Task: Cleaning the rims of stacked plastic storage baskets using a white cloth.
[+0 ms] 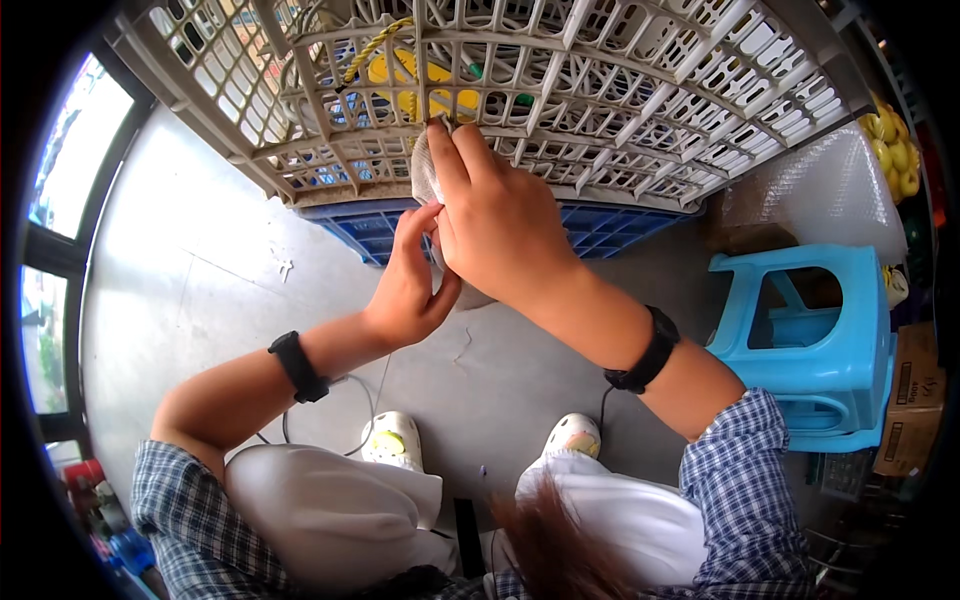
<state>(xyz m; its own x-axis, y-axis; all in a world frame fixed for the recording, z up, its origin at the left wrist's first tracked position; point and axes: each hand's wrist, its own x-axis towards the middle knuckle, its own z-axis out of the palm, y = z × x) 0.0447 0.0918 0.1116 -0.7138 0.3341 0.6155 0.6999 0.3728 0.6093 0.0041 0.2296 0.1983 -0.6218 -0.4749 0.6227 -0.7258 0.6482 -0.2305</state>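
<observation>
A grey cloth [426,169] is bunched between my hands against the side of a dirty white plastic crate [611,135]. My right hand [502,202] has its first two fingers stretched over the cloth, pressing it to the lattice. Lower down, my left hand [414,277] pinches the cloth with its fingertips close to the right thumb. Part of the cloth hangs below, mostly hidden behind my hands. Through the crate's openings show a yellow object [397,71], a twisted yellow cord [375,49] and many pale cables.
Beneath the white crate stands a blue plastic crate [352,232]. Light-blue stools [802,337], stacked, stand at right, near cardboard boxes [909,397] and bubble wrap [832,187]. A small white scrap [283,268] lies on the grey floor [225,300]. Thin cables trail near my shoes [396,442].
</observation>
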